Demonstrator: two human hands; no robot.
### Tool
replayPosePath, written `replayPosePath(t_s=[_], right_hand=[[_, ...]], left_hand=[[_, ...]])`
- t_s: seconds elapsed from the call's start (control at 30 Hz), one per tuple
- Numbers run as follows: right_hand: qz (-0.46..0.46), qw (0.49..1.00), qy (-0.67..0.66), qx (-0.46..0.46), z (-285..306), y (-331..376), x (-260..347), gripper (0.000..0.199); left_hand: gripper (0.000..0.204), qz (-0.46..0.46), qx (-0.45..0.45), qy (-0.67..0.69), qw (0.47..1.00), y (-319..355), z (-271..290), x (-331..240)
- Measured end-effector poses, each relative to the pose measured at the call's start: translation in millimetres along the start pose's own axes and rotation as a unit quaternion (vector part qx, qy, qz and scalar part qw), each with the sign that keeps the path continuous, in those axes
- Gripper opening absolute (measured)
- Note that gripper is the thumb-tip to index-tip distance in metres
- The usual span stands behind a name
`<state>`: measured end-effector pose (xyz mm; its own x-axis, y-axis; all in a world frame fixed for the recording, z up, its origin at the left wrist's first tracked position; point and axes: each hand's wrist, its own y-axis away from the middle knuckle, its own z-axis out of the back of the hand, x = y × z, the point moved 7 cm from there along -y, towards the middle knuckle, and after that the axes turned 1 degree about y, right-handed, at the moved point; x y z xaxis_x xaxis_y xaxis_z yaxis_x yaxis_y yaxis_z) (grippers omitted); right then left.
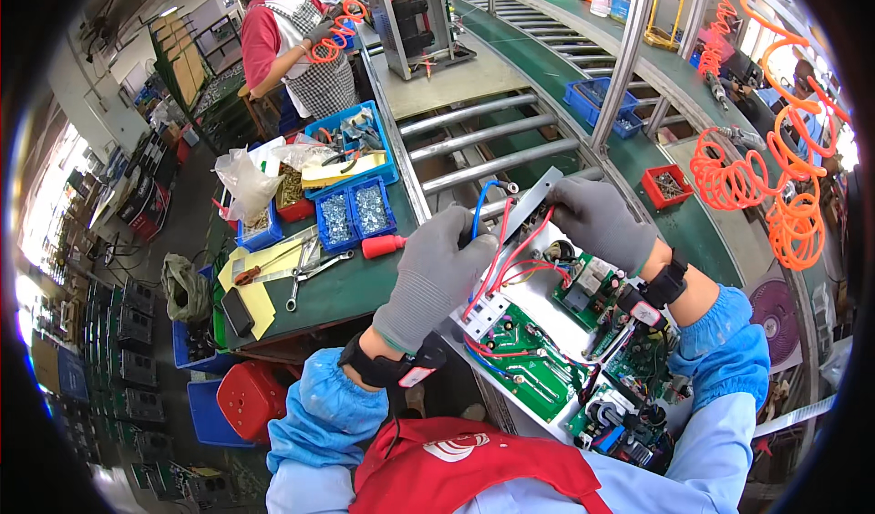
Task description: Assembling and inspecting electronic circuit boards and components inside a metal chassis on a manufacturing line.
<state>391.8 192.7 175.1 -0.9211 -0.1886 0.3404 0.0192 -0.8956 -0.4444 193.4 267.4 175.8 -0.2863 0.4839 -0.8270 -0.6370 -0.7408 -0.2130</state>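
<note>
My left hand [437,272], in a grey glove, is closed with thumb and forefinger around a blue wire [478,211]. The wire loops upward and ends in a ring terminal near a flat metal strip [536,200]. At the strip's other side, my right hand [597,222], also gloved, has its fingers curled in at the end of a red wire [527,244]; its fingertips are partly hidden. Below both hands lies an open white chassis with a green circuit board [533,368], more red wires and a cluster of dark components [620,423].
Left, a green bench carries blue bins of screws [354,213], a blue tool tray [387,163], wrenches [310,272] and a red-handled tool [383,246]. Metal rollers [501,163] run ahead. A red screw bin [666,187] and orange coiled hoses [738,181] are right. Another person [305,58] stands far left.
</note>
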Motion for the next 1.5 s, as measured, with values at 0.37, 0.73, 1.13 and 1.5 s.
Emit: replayPosePath(t_s=[0.37,0.73,1.13,1.5], right_hand=[[-0.015,0.981,0.195,0.0,-10,-2,-4,0.019],[-0.086,0.992,-0.082,-0.03,37,-15,37,0.024],[0.087,0.989,0.119,-0.024,30,-38,71,0.014],[0.092,0.982,0.16,-0.048,12,-45,82,0.013]], left_hand=[[0.033,0.043,0.008,0.034,0.998,4,3,1],[0.023,0.001,-0.017,0.063,0.998,10,1,7],[0.017,-0.201,-0.104,-0.005,0.974,17,12,-29],[0.041,-0.095,-0.052,-0.542,0.833,-4,-37,-42]])
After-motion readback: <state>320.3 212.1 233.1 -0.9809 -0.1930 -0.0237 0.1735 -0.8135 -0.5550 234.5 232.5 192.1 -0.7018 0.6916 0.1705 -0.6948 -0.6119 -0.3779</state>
